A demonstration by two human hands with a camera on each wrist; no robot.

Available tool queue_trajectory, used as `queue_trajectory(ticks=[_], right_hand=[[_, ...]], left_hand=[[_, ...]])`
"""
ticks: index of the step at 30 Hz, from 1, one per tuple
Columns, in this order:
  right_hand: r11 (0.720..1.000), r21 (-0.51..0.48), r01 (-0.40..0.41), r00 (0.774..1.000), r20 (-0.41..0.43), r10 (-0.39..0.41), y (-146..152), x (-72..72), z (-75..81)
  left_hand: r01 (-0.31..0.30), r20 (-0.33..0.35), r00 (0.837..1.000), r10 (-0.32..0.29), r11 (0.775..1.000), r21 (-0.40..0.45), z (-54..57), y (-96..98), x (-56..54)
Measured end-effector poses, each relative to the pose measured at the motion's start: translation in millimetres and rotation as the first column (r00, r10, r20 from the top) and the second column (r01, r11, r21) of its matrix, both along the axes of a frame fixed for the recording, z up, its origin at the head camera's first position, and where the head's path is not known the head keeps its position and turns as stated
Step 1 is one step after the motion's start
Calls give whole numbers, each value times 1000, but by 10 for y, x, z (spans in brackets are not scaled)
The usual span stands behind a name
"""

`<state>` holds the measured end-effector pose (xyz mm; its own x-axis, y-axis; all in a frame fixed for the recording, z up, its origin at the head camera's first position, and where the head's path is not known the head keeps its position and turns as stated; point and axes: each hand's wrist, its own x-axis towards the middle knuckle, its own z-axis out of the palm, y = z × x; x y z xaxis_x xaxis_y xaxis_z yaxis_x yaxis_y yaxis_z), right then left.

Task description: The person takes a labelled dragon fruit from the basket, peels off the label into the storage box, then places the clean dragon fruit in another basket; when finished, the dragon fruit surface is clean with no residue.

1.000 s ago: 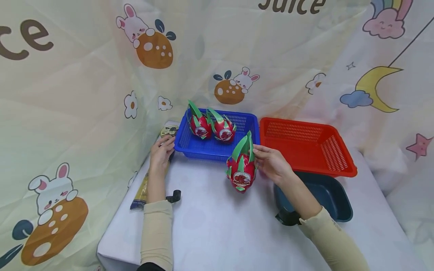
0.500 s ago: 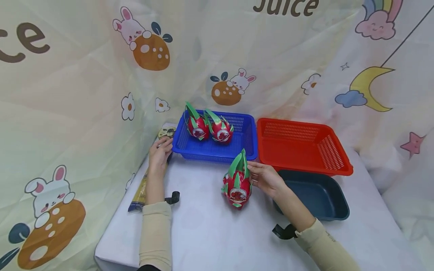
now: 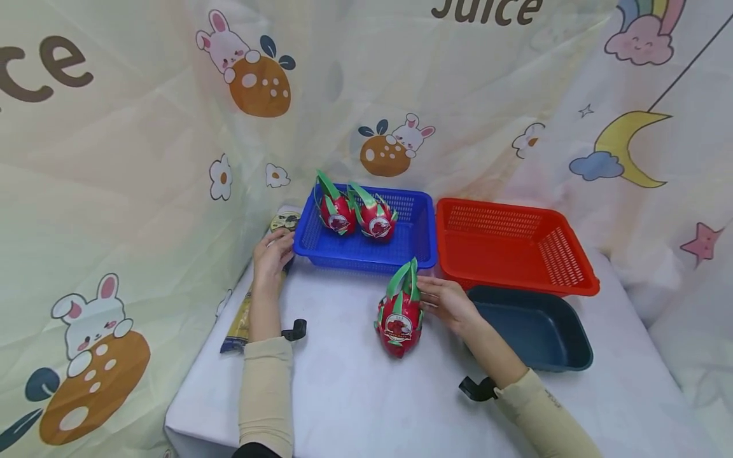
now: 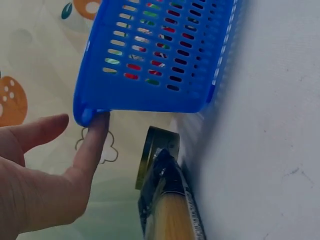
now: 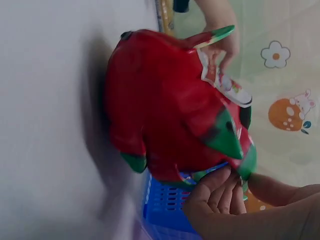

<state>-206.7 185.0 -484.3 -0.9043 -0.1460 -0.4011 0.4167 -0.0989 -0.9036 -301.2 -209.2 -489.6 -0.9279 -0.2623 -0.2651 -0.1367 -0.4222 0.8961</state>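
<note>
My right hand [image 3: 448,301] pinches the green leaf-like top of a dragon-fruit-shaped bag [image 3: 397,326], red with a round label, in front of the blue basket [image 3: 420,248]. In the right wrist view the bag's red body [image 5: 155,105] hangs close over the white tabletop, with curled fingers [image 5: 215,192] and thumb at its green tips. Two similar bags, a left one [image 3: 336,215] and a right one [image 3: 378,221], sit inside the blue basket. My left hand [image 3: 272,257] is at that basket's left end. One extended finger [image 4: 92,145] touches the rim from below, thumb apart.
A red basket [image 3: 492,257] stands right of the blue one, with a dark teal tray [image 3: 538,331] in front of it. A yellow and navy packet [image 3: 240,321] and a round tin [image 4: 159,145] lie by the left hand. Printed cloth [image 3: 143,159] hangs behind the white table [image 3: 355,394].
My right hand has brought the dragon-fruit-shaped bag down and toward the table's front, away from the blue basket. In the last half second it barely shifts. The left hand stays at the basket.
</note>
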Motion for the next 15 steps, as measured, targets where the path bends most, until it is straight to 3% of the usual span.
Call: queue_trajectory(ticks=[2,5,7,10,13,15], right_hand=[[999,53,-12,1000,-23,14,28,-4,8],[993,114,-9,998,-57,16,58,-4,10],[988,150,-19,996,-83,32,81,6,12],[982,188,-26,993,-112,47,118,42,12],[973,230,-24,989,-137,57,162,126,21],[967,255,3,987,-156,38,182,202,40]], left_hand=[[-19,-4,1000,18,999,-38,48,26,17],[-77,-29,997,74,982,-170,136,81,67],[-130,-45,991,122,950,-284,199,121,112],[-211,-76,977,197,877,-432,285,179,203],[-299,-161,954,252,823,-483,357,252,304],[-363,-253,928,273,810,-461,394,320,373]])
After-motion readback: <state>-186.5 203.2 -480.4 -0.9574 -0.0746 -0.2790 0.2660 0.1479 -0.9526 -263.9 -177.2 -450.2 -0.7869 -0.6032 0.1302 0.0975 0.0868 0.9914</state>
